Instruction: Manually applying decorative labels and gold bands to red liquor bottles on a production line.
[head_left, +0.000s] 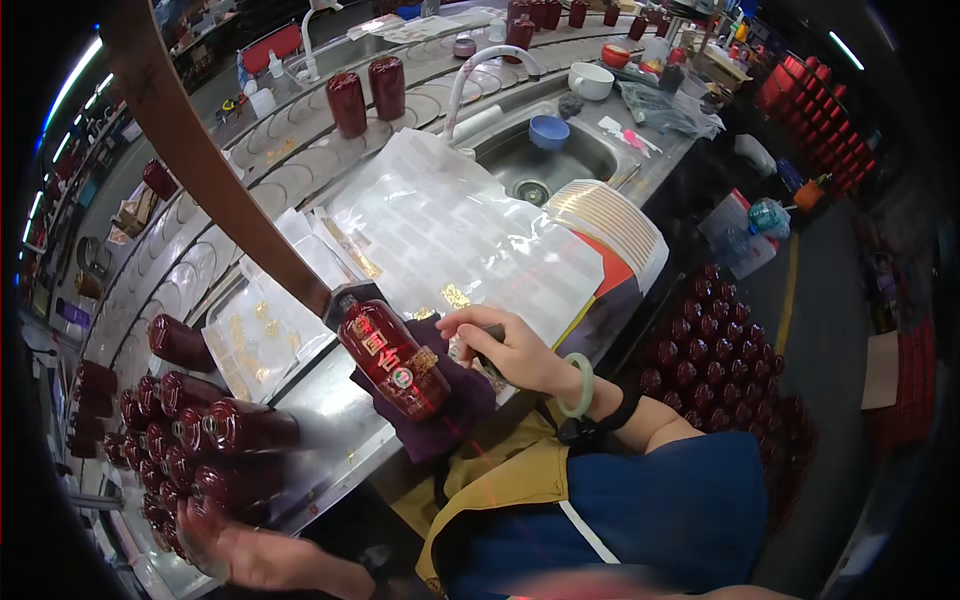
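A dark red glass bottle (397, 362) with gold lettering and a round emblem lies tilted on a purple cloth (468, 402) in front of me. Just right of it, my right hand (515, 352) is closed around a small dark grey stick-like tool (490, 336), whose exact kind I cannot make out. At the lower left, my left hand (250, 552) is smeared by motion beside a stack of dark red bottles (250, 427). Its fingers reach toward the lower bottles, but whether they touch one does not show. Gold label pieces (455, 295) lie on a translucent sheet (430, 225) beyond the bottle.
A brown upright beam (220, 165) slants down close to the bottle. Behind the sheets is a steel sink (600, 163) with a blue bowl (548, 132) and a curved faucet (480, 62). A round-linked conveyor (270, 140) carries bottles. More bottles (715, 345) are stacked at right.
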